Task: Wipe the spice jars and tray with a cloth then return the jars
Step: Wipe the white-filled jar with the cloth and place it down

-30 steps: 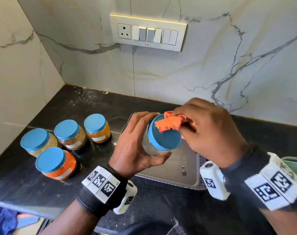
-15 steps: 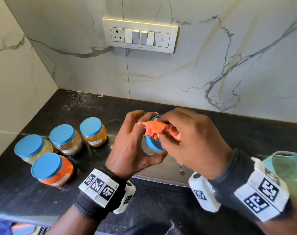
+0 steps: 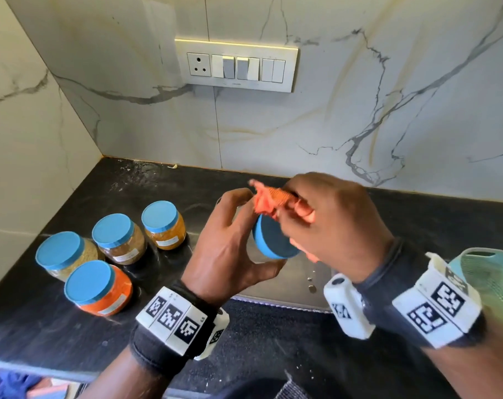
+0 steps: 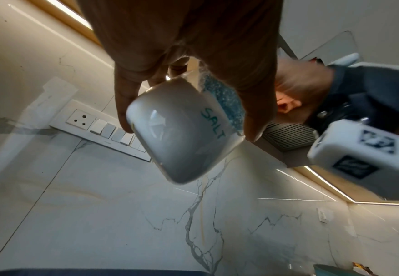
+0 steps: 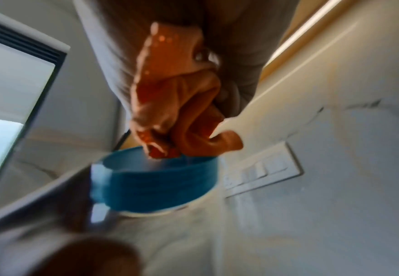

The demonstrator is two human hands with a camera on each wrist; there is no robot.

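Observation:
My left hand (image 3: pixel 233 243) grips a clear salt jar (image 4: pixel 181 138) with a blue lid (image 3: pixel 271 240), held tilted in the air above the steel tray (image 3: pixel 307 283). Its label reads SALT in the left wrist view. My right hand (image 3: pixel 330 226) holds a bunched orange cloth (image 3: pixel 269 200) against the far edge of the lid (image 5: pixel 155 181). The cloth (image 5: pixel 174 104) hangs from my right fingers in the right wrist view. Several other blue-lidded spice jars stand on the black counter at the left: an orange one (image 3: pixel 99 286), a pale one (image 3: pixel 64 254), a brown one (image 3: pixel 119 239) and a yellow one (image 3: pixel 164 224).
The black counter (image 3: pixel 273 347) ends at a marble wall with a switch plate (image 3: pixel 235 66). A side wall closes the left. A teal basket (image 3: pixel 489 277) stands at the right edge, close behind my right wrist. The tray is mostly hidden by my hands.
The cloth has slid from the face of the lid to its far rim. The jar has tipped so that more of the lid's side shows.

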